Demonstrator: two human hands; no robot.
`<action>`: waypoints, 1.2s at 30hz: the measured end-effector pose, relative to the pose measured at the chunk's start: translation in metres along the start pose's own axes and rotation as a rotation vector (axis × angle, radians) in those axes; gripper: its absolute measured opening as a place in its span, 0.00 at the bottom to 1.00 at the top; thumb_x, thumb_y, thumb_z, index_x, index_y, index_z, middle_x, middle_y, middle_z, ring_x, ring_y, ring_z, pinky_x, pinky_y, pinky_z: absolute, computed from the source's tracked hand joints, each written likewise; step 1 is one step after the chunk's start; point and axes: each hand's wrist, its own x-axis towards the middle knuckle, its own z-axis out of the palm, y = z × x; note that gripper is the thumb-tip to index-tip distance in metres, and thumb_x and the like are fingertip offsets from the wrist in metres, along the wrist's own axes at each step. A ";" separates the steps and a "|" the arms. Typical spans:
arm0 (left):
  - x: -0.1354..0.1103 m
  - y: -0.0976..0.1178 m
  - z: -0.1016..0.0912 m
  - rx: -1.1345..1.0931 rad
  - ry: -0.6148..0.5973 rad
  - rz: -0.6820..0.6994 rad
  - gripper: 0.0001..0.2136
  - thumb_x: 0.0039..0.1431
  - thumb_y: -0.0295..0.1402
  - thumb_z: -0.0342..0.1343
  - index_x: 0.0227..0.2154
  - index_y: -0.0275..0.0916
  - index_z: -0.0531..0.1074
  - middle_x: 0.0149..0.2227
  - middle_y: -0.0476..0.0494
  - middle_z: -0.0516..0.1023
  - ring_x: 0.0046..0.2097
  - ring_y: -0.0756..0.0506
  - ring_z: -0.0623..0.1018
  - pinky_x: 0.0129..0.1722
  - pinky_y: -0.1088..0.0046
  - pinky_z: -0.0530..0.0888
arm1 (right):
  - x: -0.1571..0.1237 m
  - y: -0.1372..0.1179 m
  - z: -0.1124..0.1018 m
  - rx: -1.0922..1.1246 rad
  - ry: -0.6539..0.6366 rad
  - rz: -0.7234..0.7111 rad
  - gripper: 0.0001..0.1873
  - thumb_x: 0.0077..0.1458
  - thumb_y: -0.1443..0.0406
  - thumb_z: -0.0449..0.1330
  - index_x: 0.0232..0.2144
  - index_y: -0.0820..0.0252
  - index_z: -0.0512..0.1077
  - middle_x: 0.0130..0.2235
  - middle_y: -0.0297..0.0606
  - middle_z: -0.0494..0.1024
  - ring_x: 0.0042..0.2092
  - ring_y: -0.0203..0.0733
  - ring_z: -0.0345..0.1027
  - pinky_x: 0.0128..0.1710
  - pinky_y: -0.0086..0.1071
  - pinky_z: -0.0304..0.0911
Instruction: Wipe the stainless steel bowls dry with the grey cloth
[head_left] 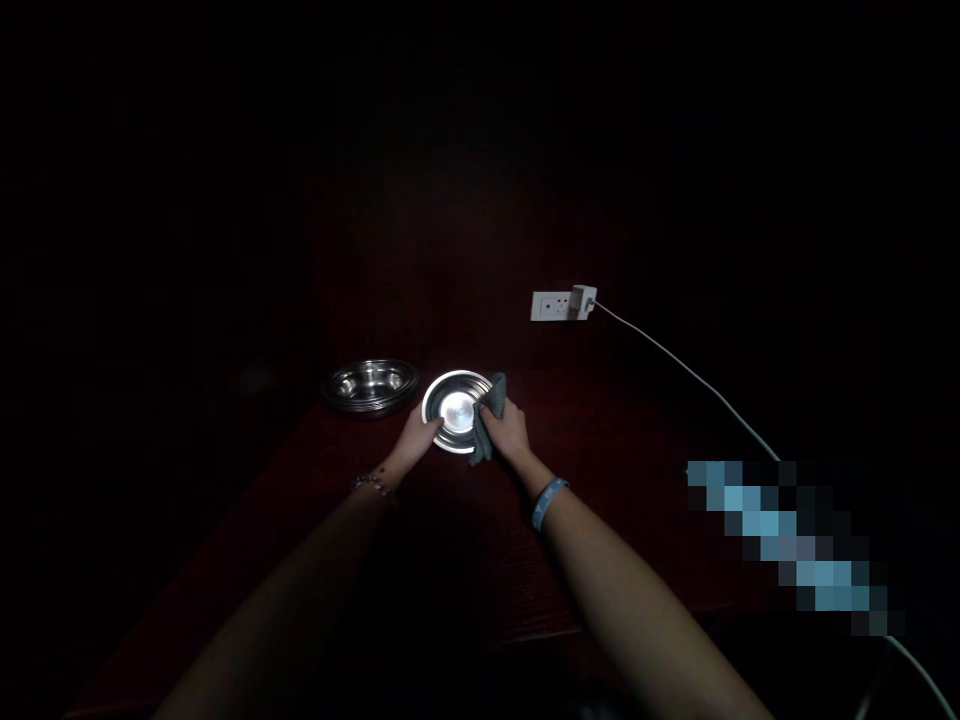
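Observation:
A shiny round metal bowl (456, 412) is held between my two hands, its inside turned toward me. My left hand (414, 440) grips the bowl's left rim, thumb over the edge. On the opposite side, my right hand (508, 430) is closed around a folded grey-green cloth (483, 442), which it presses over the bowl's right rim. The fingers of both hands behind the bowl are hidden. Just left of the bowl, a stack of similar metal bowls (371, 385) rests on the dark red table (525, 580).
On the wall behind is a white socket plate (551, 306) with a white charger (583, 300) plugged in. From it a pale cable (690, 370) runs down to the right, past a pixelated bluish area (787, 550). Most surroundings are too dark to make out.

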 end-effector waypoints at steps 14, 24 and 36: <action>0.003 -0.005 -0.001 0.001 0.001 0.043 0.18 0.47 0.23 0.65 0.43 0.39 0.81 0.44 0.39 0.89 0.55 0.30 0.86 0.67 0.43 0.75 | 0.001 0.004 0.001 -0.006 0.020 -0.024 0.05 0.62 0.67 0.64 0.40 0.57 0.80 0.38 0.38 0.88 0.42 0.43 0.83 0.46 0.31 0.76; -0.005 0.009 0.002 -0.014 0.026 -0.030 0.15 0.46 0.21 0.61 0.39 0.39 0.79 0.44 0.37 0.89 0.56 0.31 0.86 0.68 0.46 0.74 | -0.001 0.000 -0.002 -0.031 0.010 -0.012 0.04 0.63 0.67 0.64 0.39 0.57 0.80 0.40 0.39 0.88 0.43 0.44 0.84 0.47 0.31 0.75; -0.003 0.006 0.000 0.007 -0.012 0.027 0.16 0.48 0.29 0.65 0.43 0.35 0.80 0.45 0.33 0.88 0.55 0.29 0.86 0.66 0.42 0.75 | 0.001 0.004 0.000 -0.018 0.012 -0.033 0.05 0.62 0.66 0.65 0.40 0.57 0.81 0.38 0.39 0.88 0.44 0.46 0.84 0.48 0.34 0.78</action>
